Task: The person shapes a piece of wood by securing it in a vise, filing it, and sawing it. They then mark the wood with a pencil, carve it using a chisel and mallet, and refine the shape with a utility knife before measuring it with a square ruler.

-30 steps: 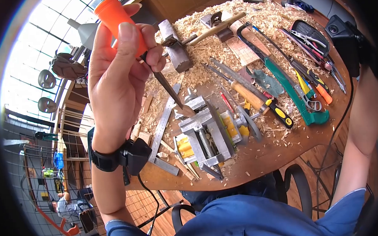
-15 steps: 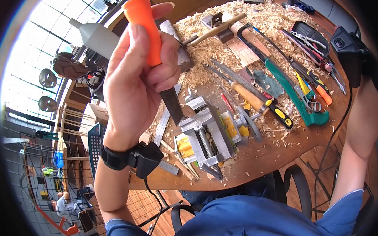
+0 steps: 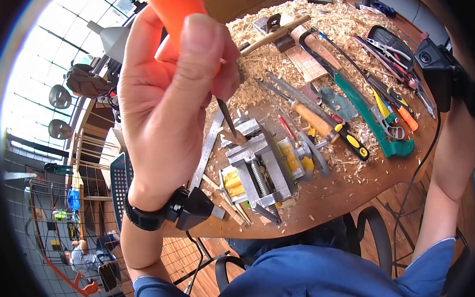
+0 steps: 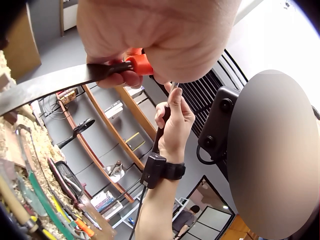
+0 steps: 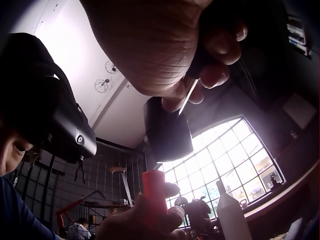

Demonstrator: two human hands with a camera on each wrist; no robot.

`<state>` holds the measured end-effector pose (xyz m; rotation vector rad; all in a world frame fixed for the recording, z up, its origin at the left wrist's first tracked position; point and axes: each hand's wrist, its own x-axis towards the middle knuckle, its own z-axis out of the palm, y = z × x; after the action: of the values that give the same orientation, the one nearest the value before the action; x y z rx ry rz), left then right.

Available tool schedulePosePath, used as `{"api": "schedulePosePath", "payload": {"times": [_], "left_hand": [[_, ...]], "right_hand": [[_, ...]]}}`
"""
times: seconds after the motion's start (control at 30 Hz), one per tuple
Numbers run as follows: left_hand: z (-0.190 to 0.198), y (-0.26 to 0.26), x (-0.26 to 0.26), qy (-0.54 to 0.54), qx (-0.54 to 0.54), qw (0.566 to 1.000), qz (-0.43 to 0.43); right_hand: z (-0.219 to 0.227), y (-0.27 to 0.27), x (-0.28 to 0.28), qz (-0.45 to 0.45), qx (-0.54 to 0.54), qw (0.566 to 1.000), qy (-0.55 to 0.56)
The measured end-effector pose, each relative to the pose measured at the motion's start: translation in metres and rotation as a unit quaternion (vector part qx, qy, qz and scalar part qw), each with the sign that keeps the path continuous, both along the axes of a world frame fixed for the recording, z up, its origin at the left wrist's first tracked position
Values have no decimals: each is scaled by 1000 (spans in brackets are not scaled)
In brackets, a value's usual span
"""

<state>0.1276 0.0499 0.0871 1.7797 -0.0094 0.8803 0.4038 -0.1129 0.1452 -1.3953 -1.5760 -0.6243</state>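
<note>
My left hand (image 3: 163, 114) grips the orange handle of a chisel (image 3: 178, 12), held up close to the head camera. Its blade slants down, and the tip is right at a small wood piece (image 3: 236, 138) clamped in a metal vise (image 3: 259, 168). The flat steel blade (image 4: 55, 86) shows broadside in the left wrist view. Raised at head height, my right hand (image 4: 175, 120) is wrapped around a dark handle. The right wrist view shows the black cylindrical head of this mallet (image 5: 167, 132) above the chisel's orange handle end (image 5: 155, 187). In the head view the right hand is out of sight.
Wood shavings (image 3: 255, 69) cover the far tabletop. Right of the vise lie a wooden-handled tool (image 3: 312, 119), a green-handled saw (image 3: 364, 110), scissors (image 3: 388, 127) and pliers (image 3: 388, 50). A steel ruler (image 3: 208, 147) and wood strips lie left of the vise.
My left hand has moved right and closer to the camera with the chisel. The blade has turned from broad to narrow in the head view, tip still by the vise.
</note>
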Motion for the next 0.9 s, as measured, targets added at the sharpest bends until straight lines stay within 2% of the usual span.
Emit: {"api": "schedulePosePath", "payload": {"times": [0.07, 0.17, 0.27, 0.37, 0.5, 0.9], "left_hand": [[-4, 3, -1, 19, -30, 999, 17], [-1, -7, 3, 17, 15, 999, 29], [10, -25, 7, 10, -1, 999, -35], [3, -16, 9, 5, 34, 998, -50], [-7, -13, 12, -52, 47, 997, 24], [-2, -2, 7, 4, 35, 999, 9]], "right_hand": [[1, 1, -1, 1, -2, 1000, -2], [2, 1, -1, 3, -2, 1000, -5], [2, 3, -3, 6, -3, 1000, -10], [4, 4, -3, 5, -2, 1000, -13], [4, 8, -7, 8, -1, 1000, -17], [10, 17, -24, 23, -7, 999, -39]]}}
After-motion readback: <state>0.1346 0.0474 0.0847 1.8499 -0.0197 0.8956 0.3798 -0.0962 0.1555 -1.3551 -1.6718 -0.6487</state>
